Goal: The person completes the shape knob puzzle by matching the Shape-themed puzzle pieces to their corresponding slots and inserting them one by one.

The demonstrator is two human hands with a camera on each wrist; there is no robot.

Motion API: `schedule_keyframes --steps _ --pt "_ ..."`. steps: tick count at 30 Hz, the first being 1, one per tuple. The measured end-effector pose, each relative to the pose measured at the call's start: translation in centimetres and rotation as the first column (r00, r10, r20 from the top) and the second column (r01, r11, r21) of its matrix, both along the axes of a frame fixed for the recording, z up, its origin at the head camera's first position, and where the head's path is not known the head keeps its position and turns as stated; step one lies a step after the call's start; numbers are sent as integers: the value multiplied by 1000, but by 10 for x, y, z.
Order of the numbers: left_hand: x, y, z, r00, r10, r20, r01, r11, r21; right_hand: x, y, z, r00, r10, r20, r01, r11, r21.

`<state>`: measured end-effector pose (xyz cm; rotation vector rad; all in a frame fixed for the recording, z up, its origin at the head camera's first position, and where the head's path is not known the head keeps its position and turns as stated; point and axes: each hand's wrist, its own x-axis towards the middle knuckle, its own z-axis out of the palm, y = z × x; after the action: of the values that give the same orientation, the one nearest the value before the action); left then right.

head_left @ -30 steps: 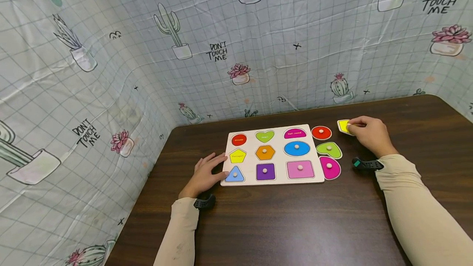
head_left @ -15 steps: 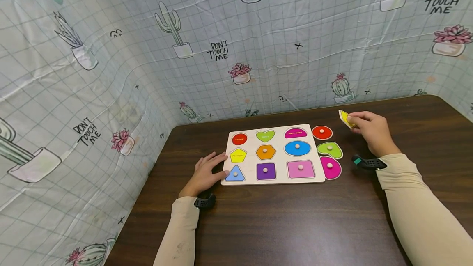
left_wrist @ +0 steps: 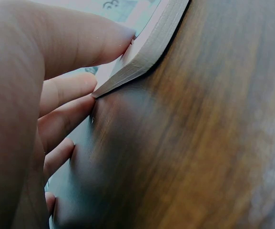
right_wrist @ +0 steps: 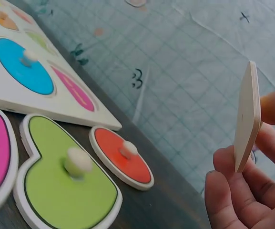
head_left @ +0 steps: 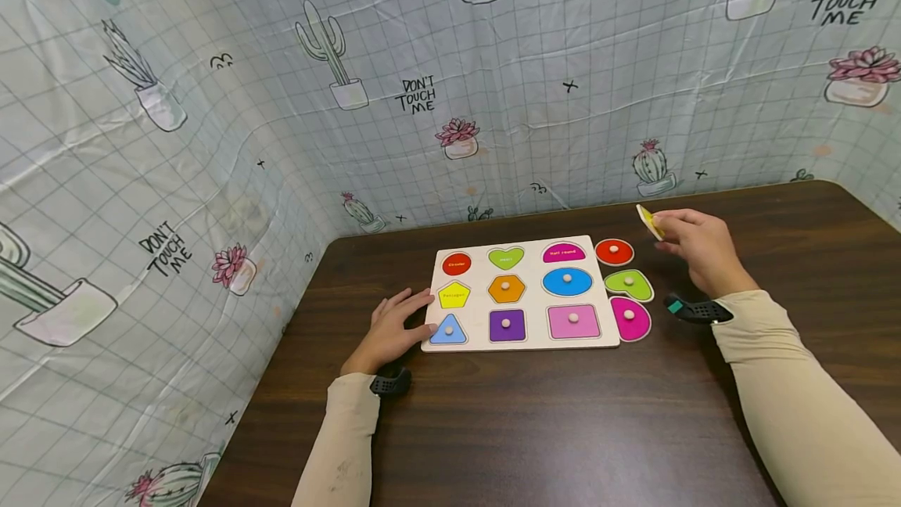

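Observation:
A white wooden shape puzzle board lies on the table. My left hand rests at its lower left corner, fingers fairly straight along the edge and thumb on top beside the blue triangle. Beyond the board's right end, my right hand pinches a yellow puzzle piece, raised and tilted on edge. From the right wrist, its bare wooden back shows, and its yellow face is turned toward the fingers. Uncovered slots on the board include a yellow one marked Pentagon.
Three knobbed pieces lie along the board's right side: a red circle, a green heart and a magenta half round. The dark wooden table meets a patterned cloth at the back and left.
My right hand has lifted the yellow piece off the table, tipped it upright and moved slightly left. The left hand and the board stay in place.

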<state>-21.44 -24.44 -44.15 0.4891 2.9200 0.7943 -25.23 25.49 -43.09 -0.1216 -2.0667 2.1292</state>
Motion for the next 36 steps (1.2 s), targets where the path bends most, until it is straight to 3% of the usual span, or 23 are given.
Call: schedule_keyframes --steps 8,19,36 --pt "-1 0 0 1000 3 2 -3 1000 -12 0 -19 3 1000 14 0 -14 976 219" --pt "-1 0 -1 1000 2 2 -1 1000 -12 -3 -36 1 996 87 6 -85 959 269" --pt "-1 -1 -2 1000 -1 -1 1 1000 -10 5 -62 8 984 177 36 -177 904 389"
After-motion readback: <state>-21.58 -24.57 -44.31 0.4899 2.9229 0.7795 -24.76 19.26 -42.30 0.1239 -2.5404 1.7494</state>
